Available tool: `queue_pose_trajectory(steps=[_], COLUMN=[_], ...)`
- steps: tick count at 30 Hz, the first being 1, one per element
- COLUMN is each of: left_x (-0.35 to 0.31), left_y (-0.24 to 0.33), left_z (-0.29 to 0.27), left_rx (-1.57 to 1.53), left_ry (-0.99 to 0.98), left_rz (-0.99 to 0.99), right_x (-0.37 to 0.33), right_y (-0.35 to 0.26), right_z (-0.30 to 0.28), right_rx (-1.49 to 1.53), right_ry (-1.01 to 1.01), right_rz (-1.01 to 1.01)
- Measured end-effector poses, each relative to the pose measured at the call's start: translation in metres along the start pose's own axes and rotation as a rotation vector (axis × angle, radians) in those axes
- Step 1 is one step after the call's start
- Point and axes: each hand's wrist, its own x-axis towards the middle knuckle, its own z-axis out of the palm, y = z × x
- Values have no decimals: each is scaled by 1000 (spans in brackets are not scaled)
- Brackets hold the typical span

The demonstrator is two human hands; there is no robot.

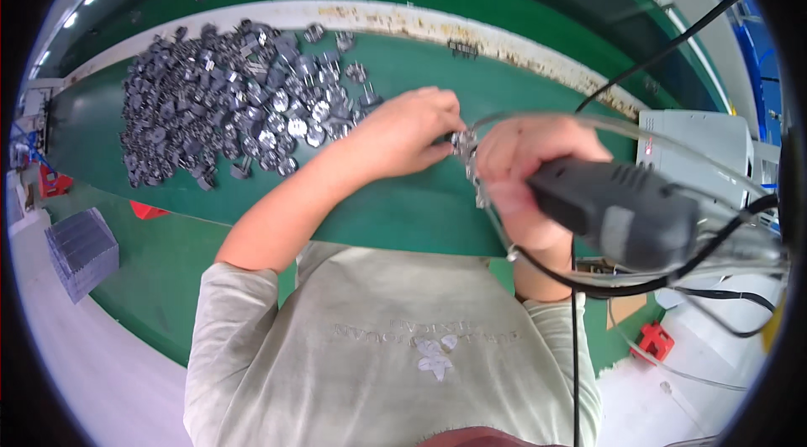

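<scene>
My left hand (pixel 418 132) reaches over the green work surface, thumb and fingers pinched on a small silvery metal part (pixel 461 143). Close beside it, my right hand (pixel 534 157) is closed round the front of a dark grey electric screwdriver (pixel 618 207), its fingers partly blurred. The tool's bulky body slants toward the right and hides part of my right wrist. Between the two hands, metal fittings (pixel 477 182) show at the tool's working end; I cannot tell whether they touch the part. To the left of my left hand lies a large heap of small round grey metal parts (pixel 227 102).
A black cable (pixel 639 287) and a clear hose (pixel 672 144) loop around the tool. A white machine (pixel 698 140) stands at the right. Behind the heap runs a worn white ledge (pixel 403 23). One dark part (pixel 462 49) lies near it. A grey block-shaped stack (pixel 81 252) sits lower left.
</scene>
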Motion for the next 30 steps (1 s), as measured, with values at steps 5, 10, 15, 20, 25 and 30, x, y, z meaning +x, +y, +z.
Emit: queue_pose_trajectory(steps=[5,10,15,20,25,30], left_x=[2,53,106,38,-20,-11], left_y=[6,-19,-94,-24,-7,0], left_z=[-8,-53,-81,-102,-96,-80], left_rx=[93,428,623,548,591,513], left_ry=[-52,129,180,107,-78,29], left_rz=[-26,-28,-357,-295,-363,-267], right_x=[-13,-24,-14,-27,-24,-24], right_y=[2,-24,-1,7,-4,-7], right_z=[-11,-53,-43,-51,-40,-44], right_rx=[393,318,274,317,299,350], right_ry=[157,296,402,414,403,320], right_rz=[-162,-379,-295,-253,-255,-238])
